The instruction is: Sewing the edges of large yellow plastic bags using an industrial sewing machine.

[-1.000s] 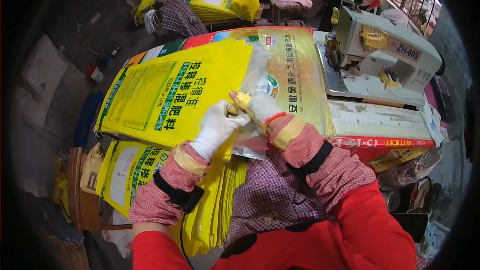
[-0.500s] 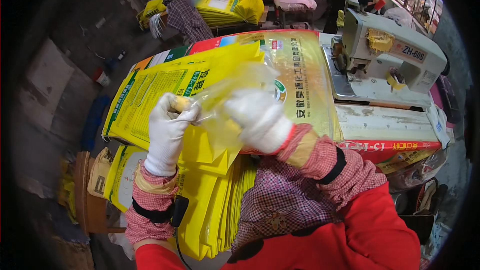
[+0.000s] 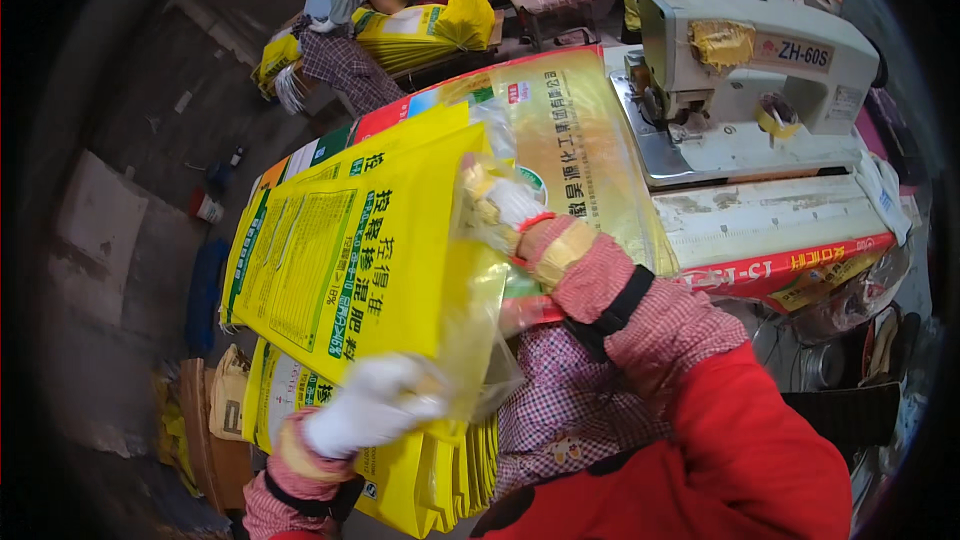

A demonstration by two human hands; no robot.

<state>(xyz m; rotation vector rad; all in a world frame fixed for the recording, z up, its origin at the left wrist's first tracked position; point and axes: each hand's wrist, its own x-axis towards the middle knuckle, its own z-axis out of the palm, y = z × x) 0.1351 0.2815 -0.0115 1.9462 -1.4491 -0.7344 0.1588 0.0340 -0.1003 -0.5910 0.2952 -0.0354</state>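
A yellow printed woven sack point(image 3: 405, 250) lies slanted on top of other sacks, its open end turned toward me. Clear plastic film point(image 3: 488, 335), like a liner, shows along that end. My left hand point(image 3: 385, 402), in a white glove, is closed at the sack's near corner; motion blurs it a little. At the far corner of the same end, my right hand point(image 3: 500, 202) is closed on the sack's edge, its glove yellowed at the fingers. Which layers each hand pinches, sack or film, is partly hidden.
A sewing machine point(image 3: 740, 60) stands at the right on a worn white bench point(image 3: 760, 225). Red-and-gold sacks point(image 3: 575, 130) lie under the yellow ones. Folded yellow sacks point(image 3: 430, 490) hang below by my lap. Another person point(image 3: 345, 0) bends over yellow sacks at the far left.
My hands have moved apart, the left toward me and the right slightly away. The yellow sack's open end now spreads between them, where crumpled clear film was before. The view has shifted.
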